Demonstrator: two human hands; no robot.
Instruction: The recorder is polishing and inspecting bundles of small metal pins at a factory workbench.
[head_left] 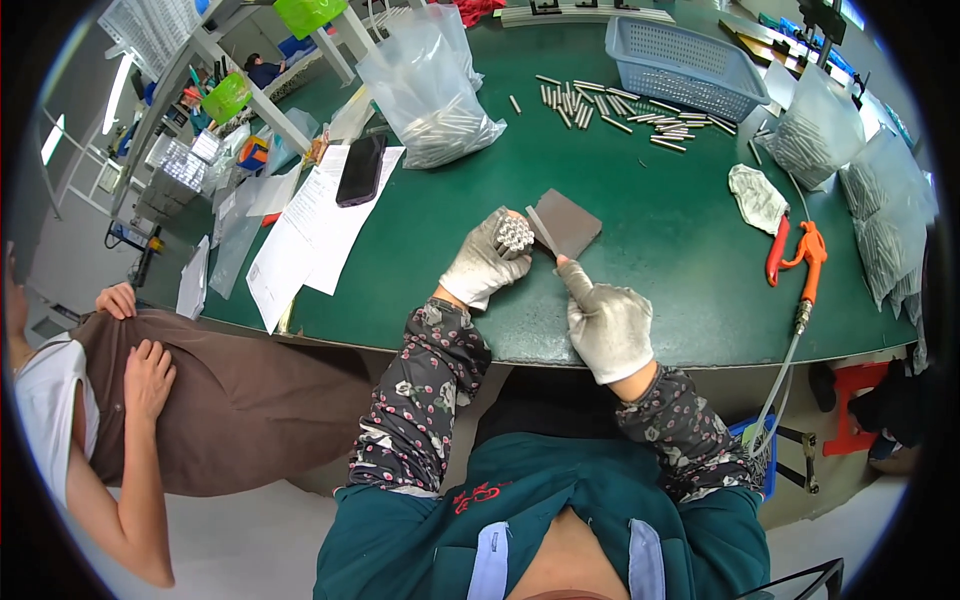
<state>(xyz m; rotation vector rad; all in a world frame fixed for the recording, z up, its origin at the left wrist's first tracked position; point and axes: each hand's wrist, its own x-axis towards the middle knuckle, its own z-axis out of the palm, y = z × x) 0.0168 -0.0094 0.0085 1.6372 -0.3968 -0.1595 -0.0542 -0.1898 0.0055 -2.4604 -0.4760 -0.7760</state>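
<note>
Left grip [487, 262] clenched around bundle of short silver metal rods [514, 234], ends facing the grey square abrasive pad [566, 224] just right, right grip [605, 322] pinning pad's near edge.

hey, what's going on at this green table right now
A person in white gloves sits at the green table. The left hand grips a bundle of short metal rods, their ends against a grey square pad. The right hand steadies that pad with a finger. More rods lie loose near a blue basket, others in plastic bags. Another person sits at the left.
</note>
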